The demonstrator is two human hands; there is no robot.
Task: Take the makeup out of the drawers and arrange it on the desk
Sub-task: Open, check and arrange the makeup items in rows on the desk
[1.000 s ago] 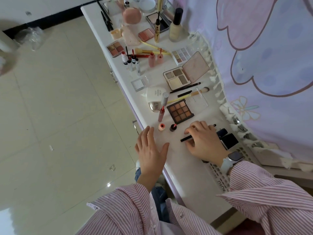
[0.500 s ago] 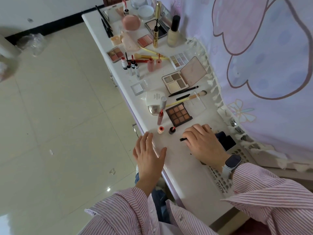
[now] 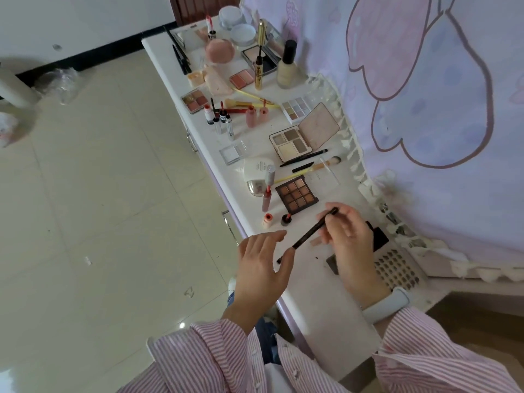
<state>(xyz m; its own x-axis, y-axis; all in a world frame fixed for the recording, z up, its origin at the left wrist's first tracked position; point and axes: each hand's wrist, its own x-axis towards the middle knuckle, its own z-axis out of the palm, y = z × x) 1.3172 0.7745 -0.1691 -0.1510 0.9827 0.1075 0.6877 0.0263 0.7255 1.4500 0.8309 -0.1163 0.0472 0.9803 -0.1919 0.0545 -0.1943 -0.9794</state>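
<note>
My right hand point(image 3: 347, 236) pinches a black eyeliner pencil point(image 3: 312, 231), left hand point(image 3: 262, 268) open at seven o'clock; a careless set-down could topple the small bottles point(image 3: 285, 219).

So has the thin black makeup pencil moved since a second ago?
Yes. The thin black makeup pencil is lifted off the white desk by the right hand, below the brown nine-pan palette.

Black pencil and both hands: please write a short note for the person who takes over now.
Right hand: grip shut on the black pencil, held tilted above the desk.
Left hand: open; its thumb meets the pencil's lower end.
Done: many items lie out already, among them the brown palette and the open beige palette.
Left: lay the pencil down among them. The drawers' contents are not visible.
</note>
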